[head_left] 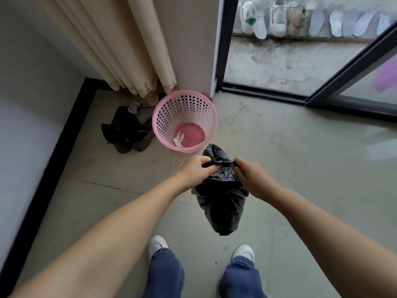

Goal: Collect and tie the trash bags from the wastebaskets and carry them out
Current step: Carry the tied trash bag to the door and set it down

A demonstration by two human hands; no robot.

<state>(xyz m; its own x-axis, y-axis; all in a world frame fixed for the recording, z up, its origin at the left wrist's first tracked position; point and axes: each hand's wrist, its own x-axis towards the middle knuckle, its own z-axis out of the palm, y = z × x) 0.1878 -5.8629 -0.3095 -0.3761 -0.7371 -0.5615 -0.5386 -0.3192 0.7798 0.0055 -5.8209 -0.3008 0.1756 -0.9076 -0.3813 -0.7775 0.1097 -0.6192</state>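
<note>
So both hands are on the black trash bag (221,203), which is out of the basket and hanging in the air over the tiled floor (300,168), just in front of the person's white sneakers (158,244). The left hand (194,171) has its fingers curled tight around the left end of the twisted neck, and the right hand (253,177) pinches the right end, so the gathered plastic runs as a short taut strip between the two sets of fingers. A puff of loose bag top sticks up on the far side of that strip, and the full body of the bag droops below the knuckles toward the feet. The pink wastebasket (184,100) stands upright a bit farther off, to the left, against the wall corner by the curtain (120,50), with just a crumpled white scrap (178,140) left at the bottom. Dark boots (126,132) lie left of it. Far right, past the sliding door track (264,92), shoes (279,18) line up along a ledge.
</note>
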